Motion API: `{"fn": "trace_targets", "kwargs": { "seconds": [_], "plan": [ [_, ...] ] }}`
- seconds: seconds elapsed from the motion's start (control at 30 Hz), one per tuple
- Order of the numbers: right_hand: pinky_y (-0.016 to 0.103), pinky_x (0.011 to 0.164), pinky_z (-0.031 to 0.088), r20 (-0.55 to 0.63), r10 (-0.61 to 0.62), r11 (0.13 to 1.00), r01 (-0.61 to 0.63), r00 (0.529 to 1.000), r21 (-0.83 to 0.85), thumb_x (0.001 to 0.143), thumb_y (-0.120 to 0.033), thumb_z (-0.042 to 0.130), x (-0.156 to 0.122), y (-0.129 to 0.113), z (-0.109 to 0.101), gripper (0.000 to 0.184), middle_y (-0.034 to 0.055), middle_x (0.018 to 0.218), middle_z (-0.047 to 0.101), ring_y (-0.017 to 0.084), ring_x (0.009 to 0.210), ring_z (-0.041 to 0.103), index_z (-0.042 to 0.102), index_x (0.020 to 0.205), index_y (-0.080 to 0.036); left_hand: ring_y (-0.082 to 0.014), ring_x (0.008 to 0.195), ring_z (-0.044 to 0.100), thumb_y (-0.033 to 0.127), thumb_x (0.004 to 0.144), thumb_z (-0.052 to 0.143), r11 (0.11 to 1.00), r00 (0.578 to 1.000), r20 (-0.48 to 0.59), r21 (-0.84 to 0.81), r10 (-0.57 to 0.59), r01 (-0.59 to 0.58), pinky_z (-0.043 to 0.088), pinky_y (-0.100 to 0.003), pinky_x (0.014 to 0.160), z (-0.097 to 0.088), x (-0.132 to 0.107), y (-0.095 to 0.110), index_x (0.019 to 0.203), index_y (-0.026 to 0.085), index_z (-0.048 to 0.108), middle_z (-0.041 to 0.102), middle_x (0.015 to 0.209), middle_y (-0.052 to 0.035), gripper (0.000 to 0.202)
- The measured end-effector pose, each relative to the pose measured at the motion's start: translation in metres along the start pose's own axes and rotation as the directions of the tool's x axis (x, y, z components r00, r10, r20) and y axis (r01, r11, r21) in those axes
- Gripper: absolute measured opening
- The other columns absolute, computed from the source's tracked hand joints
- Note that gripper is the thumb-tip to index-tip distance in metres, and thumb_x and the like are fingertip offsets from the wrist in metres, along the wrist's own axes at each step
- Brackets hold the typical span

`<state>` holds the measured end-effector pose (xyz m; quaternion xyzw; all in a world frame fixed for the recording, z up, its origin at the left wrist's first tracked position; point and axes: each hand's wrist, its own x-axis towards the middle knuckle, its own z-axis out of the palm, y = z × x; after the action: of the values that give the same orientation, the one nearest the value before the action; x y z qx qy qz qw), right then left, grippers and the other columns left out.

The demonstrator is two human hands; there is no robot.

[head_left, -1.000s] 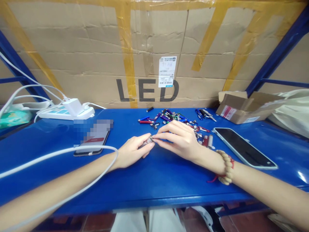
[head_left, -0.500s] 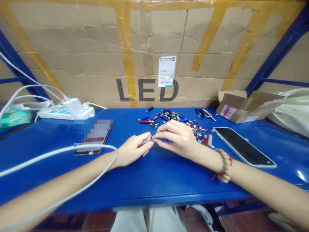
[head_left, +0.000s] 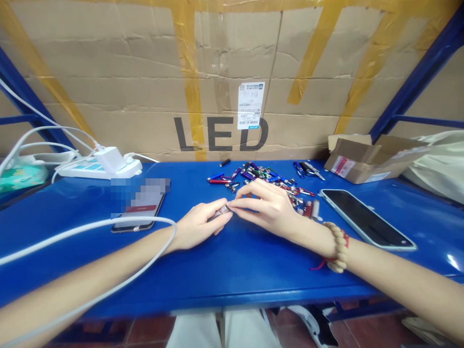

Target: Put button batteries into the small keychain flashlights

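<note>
Silvery cylinder (head_left: 219,211) with small printed marks, too small to read, is above the front part of the blue tabletop (head_left: 232,275), between the two hands. The left hand (head_left: 203,224) grasps it between the thumb and the fingers, so that only its upper side and its end are seen. The right hand (head_left: 270,208) comes from the other side, and its thumb and fingertips are pinched on this end; whether they also hold some tiny part, I cannot tell. On the right wrist is a bracelet of beads (head_left: 340,249) with red cord.

Behind the right hand lies a loose pile of small metal tubes (head_left: 253,173), blue, purple, green and red, mixed with clips. A dark red tube (head_left: 308,210) and a grey tube (head_left: 315,210) lie side by side near this wrist.

Farther right is a phone in a pale case (head_left: 366,218), and behind it a small cardboard box (head_left: 357,163) with raised flaps; its inside is hidden. On the left are another phone (head_left: 143,215), partly blurred, and a power strip (head_left: 132,170) which bears a white charger (head_left: 110,159). At the back stands a large taped carton (head_left: 145,96), printed "LED".
</note>
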<state>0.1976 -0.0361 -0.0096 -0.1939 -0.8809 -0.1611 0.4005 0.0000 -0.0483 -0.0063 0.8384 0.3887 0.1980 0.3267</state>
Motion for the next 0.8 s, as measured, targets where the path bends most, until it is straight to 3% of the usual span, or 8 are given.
{"fn": "trace_targets", "kwargs": {
  "seconds": [0.3, 0.4, 0.5, 0.63, 0.8],
  "plan": [
    [0.026, 0.066, 0.047, 0.003, 0.012, 0.99, -0.012, 1.0, 0.14, 0.084, -0.028, 0.054, 0.003, -0.001, 0.0, 0.016, 0.005, 0.085, 0.061, 0.012, 0.075, 0.056, 0.065, 0.088, -0.018, -0.0092, 0.052, 0.044, 0.036, 0.089, 0.036, 0.999, 1.0, -0.019, -0.03, 0.015, -0.015, 0.033, -0.022, 0.057, -0.001, 0.0, 0.0, 0.07, 0.019, 0.038, 0.05, 0.055, 0.0058, 0.026],
    [0.027, 0.072, 0.047, -0.007, 0.16, 0.977, -0.157, 0.987, 0.146, 0.084, -0.026, 0.052, 0.003, 0.004, -0.002, 0.014, 0.0048, 0.087, 0.062, 0.014, 0.081, 0.057, 0.063, 0.089, -0.019, -0.01, 0.055, 0.044, 0.039, 0.09, 0.033, 0.997, 0.998, -0.057, -0.073, 0.016, -0.02, 0.035, -0.023, 0.06, 0.0, 0.0, -0.001, 0.07, 0.019, 0.038, 0.049, 0.056, 0.0045, 0.029],
    [0.031, 0.077, 0.046, 0.009, 0.333, 0.941, -0.333, 0.943, 0.056, 0.084, -0.026, 0.052, 0.003, 0.013, -0.004, 0.014, 0.0055, 0.091, 0.063, 0.017, 0.087, 0.057, 0.062, 0.091, -0.019, -0.0108, 0.056, 0.044, 0.041, 0.09, 0.034, 0.994, 0.991, -0.131, -0.111, 0.0, -0.015, 0.036, -0.024, 0.062, 0.001, 0.0, -0.001, 0.071, 0.019, 0.038, 0.048, 0.056, 0.004, 0.029],
    [0.035, 0.082, 0.045, 0.168, 0.39, 0.92, -0.381, 0.905, -0.087, 0.082, -0.034, 0.053, 0.0, 0.024, -0.002, 0.025, 0.0083, 0.102, 0.063, 0.021, 0.095, 0.056, 0.063, 0.099, -0.018, -0.0111, 0.058, 0.044, 0.042, 0.09, 0.034, 0.996, 0.98, -0.197, -0.09, -0.012, -0.006, 0.035, -0.024, 0.063, 0.0, -0.001, -0.002, 0.072, 0.019, 0.04, 0.048, 0.059, 0.0038, 0.03],
    [0.046, 0.095, 0.035, 0.449, 0.256, 0.964, -0.263, 0.856, -0.049, 0.088, -0.041, 0.045, -0.005, 0.022, 0.004, 0.045, 0.0103, 0.13, 0.051, 0.026, 0.117, 0.046, 0.05, 0.126, -0.019, -0.0115, 0.069, 0.044, 0.039, 0.09, 0.035, 1.0, 0.982, -0.186, -0.013, 0.012, -0.015, 0.035, -0.023, 0.07, -0.002, 0.002, -0.005, 0.075, 0.018, 0.045, 0.047, 0.074, 0.0024, 0.027]
  ]
}}
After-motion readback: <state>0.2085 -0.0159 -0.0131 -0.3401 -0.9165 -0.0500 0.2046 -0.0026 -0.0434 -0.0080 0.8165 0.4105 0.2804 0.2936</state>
